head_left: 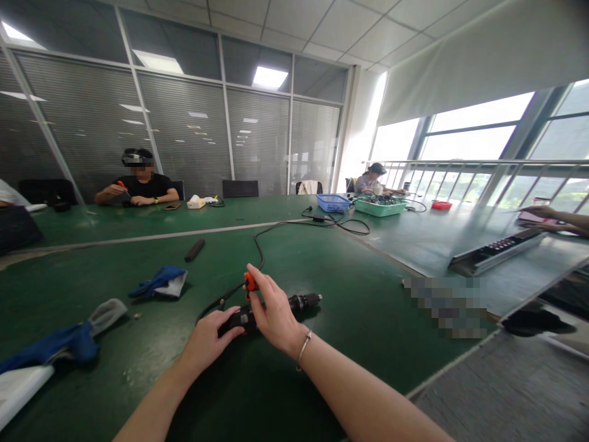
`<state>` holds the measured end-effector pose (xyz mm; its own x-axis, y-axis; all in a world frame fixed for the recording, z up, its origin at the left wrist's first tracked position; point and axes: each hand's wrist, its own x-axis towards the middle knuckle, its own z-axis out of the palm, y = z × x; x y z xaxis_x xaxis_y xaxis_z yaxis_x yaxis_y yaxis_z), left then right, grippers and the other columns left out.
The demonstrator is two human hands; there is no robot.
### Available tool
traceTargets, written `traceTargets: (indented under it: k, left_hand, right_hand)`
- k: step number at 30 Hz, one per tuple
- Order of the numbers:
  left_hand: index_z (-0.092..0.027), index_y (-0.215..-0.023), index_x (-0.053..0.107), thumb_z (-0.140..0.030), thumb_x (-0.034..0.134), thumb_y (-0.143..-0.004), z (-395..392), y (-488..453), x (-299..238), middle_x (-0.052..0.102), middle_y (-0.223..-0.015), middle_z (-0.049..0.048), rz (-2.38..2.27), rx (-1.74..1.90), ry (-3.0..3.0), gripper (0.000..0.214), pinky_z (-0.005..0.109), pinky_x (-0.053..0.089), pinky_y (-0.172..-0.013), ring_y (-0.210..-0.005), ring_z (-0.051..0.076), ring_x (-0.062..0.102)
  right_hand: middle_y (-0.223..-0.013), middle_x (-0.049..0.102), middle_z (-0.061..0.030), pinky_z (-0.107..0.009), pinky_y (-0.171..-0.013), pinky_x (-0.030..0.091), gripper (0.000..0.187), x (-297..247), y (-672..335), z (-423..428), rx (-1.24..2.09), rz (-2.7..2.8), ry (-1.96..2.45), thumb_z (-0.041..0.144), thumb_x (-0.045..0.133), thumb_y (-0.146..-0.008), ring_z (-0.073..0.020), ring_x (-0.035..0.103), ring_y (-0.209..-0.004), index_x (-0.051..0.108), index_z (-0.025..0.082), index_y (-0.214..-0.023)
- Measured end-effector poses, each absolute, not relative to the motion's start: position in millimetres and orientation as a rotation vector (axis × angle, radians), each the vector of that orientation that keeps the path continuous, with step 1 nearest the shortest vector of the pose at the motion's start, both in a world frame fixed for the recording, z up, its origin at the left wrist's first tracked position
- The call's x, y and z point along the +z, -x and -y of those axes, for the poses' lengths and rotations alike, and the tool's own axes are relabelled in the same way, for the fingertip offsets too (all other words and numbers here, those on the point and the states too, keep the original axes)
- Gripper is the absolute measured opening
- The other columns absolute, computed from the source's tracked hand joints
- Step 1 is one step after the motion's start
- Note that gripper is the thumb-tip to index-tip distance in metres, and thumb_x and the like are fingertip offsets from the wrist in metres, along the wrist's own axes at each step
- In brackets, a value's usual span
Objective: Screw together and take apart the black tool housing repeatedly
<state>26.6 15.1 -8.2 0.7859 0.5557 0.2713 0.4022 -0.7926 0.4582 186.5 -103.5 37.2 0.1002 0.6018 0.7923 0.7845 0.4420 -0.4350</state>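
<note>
A black electric screwdriver (pixel 301 301) lies across the green table in front of me, its chuck end pointing right and a cord leaving its left end. My left hand (pixel 209 337) grips the rear of its body, fingers closed round it. Just above the body, my right hand (pixel 276 310) pinches an orange and black handle (pixel 250 282), which looks like that of a small screwdriver. Its lower end is hidden behind my fingers, so I cannot tell if it touches the black body.
Blue-and-grey gloves (pixel 161 283) and a dark bar (pixel 195 250) lie left on the table (pixel 359 344). A black cable (pixel 276 228) runs back toward blue (pixel 334 203) and green baskets (pixel 380 207). A metal channel (pixel 494 248) lies right. Other people sit around the table.
</note>
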Motion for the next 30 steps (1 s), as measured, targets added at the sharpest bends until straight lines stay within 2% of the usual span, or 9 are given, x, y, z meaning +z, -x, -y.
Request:
traceTargets:
  k: [4,6,9,11,14,19,25,28,30]
  left_hand:
    - [-0.018,-0.118,0.064,-0.046,0.055,-0.083,-13.7,-26.4,-7.0,0.07,-0.101,0.0087,-0.722,0.557,-2.596,0.046,0.035,0.049,-0.083,-0.088,0.025,0.064]
    - [-0.018,-0.119,0.064,-0.046,0.055,-0.083,-13.5,-26.0,-6.8,0.07,-0.1,0.0084,-0.729,0.555,-2.593,0.046,0.035,0.05,-0.081,-0.087,0.025,0.065]
    - [-0.018,-0.119,0.063,-0.046,0.055,-0.083,-13.5,-25.6,-6.5,0.071,-0.099,0.0082,-0.731,0.557,-2.595,0.046,0.034,0.05,-0.081,-0.087,0.025,0.065]
    - [-0.018,-0.119,0.064,-0.045,0.056,-0.083,-13.7,-25.6,-6.5,0.07,-0.1,0.0082,-0.727,0.559,-2.599,0.045,0.034,0.05,-0.081,-0.088,0.025,0.065]
    - [-0.018,-0.118,0.064,-0.044,0.056,-0.083,-14.0,-26.2,-7.0,0.07,-0.1,0.0085,-0.728,0.56,-2.6,0.045,0.034,0.049,-0.081,-0.088,0.025,0.064]
    - [-0.015,-0.122,0.062,-0.044,0.054,-0.084,-12.6,-26.8,-5.5,0.07,-0.099,0.0097,-0.749,0.532,-2.603,0.048,0.035,0.049,-0.08,-0.087,0.025,0.064]
    - [-0.018,-0.121,0.062,-0.043,0.056,-0.083,-12.7,-25.4,-6.7,0.07,-0.101,0.0088,-0.734,0.547,-2.597,0.046,0.035,0.048,-0.082,-0.089,0.025,0.064]
    - [-0.016,-0.122,0.061,-0.043,0.055,-0.084,-13.7,-24.8,-8.8,0.069,-0.102,0.0103,-0.734,0.543,-2.604,0.047,0.035,0.048,-0.082,-0.091,0.025,0.064]
    - [-0.015,-0.123,0.061,-0.043,0.056,-0.084,-13.9,-24.7,-9.7,0.069,-0.103,0.0106,-0.738,0.541,-2.608,0.048,0.035,0.047,-0.083,-0.091,0.025,0.063]
  right_hand:
    - [-0.111,0.059,-0.0067,-0.033,-0.088,0.051,0.052,37.9,-187.1,103.3,-0.255,1.567,1.309,0.022,0.053,-0.09,-0.0189,0.059,-0.098,0.039,0.029,-0.14]
    - [-0.107,0.06,-0.0056,-0.032,-0.086,0.051,0.053,38.2,-187.7,103.3,-0.233,1.568,1.283,0.017,0.048,-0.091,-0.0175,0.06,-0.095,0.036,0.029,-0.141]
    - [-0.116,0.059,-0.0069,-0.032,-0.09,0.05,0.058,38.8,-186.9,104.1,-0.204,1.585,1.241,0.013,0.044,-0.09,-0.0174,0.058,-0.101,0.029,0.028,-0.144]
    - [-0.119,0.057,-0.0078,-0.033,-0.092,0.049,0.054,38.6,-186.3,104.3,-0.224,1.57,1.26,0.017,0.048,-0.09,-0.0187,0.058,-0.104,0.034,0.027,-0.142]
    - [-0.11,0.059,-0.0067,-0.033,-0.088,0.05,0.047,37.5,-187.0,103.5,-0.253,1.527,1.294,0.023,0.054,-0.089,-0.0185,0.059,-0.097,0.044,0.027,-0.135]
    - [-0.112,0.06,-0.0068,-0.031,-0.089,0.05,0.055,38.1,-187.4,103.8,-0.22,1.553,1.236,0.012,0.044,-0.09,-0.0166,0.059,-0.099,0.032,0.025,-0.142]
    - [-0.105,0.06,-0.0058,-0.031,-0.084,0.051,0.046,36.3,-187.5,101.9,-0.266,1.519,1.269,0.02,0.052,-0.089,-0.0173,0.06,-0.092,0.044,0.027,-0.135]
    - [-0.107,0.061,-0.0057,-0.03,-0.085,0.051,0.054,36.3,-187.1,101.4,-0.215,1.547,1.231,0.013,0.044,-0.091,-0.016,0.06,-0.093,0.034,0.028,-0.142]
    - [-0.111,0.06,-0.0069,-0.032,-0.088,0.051,0.056,36.6,-186.4,101.8,-0.227,1.56,1.238,0.014,0.045,-0.091,-0.017,0.059,-0.097,0.031,0.027,-0.144]
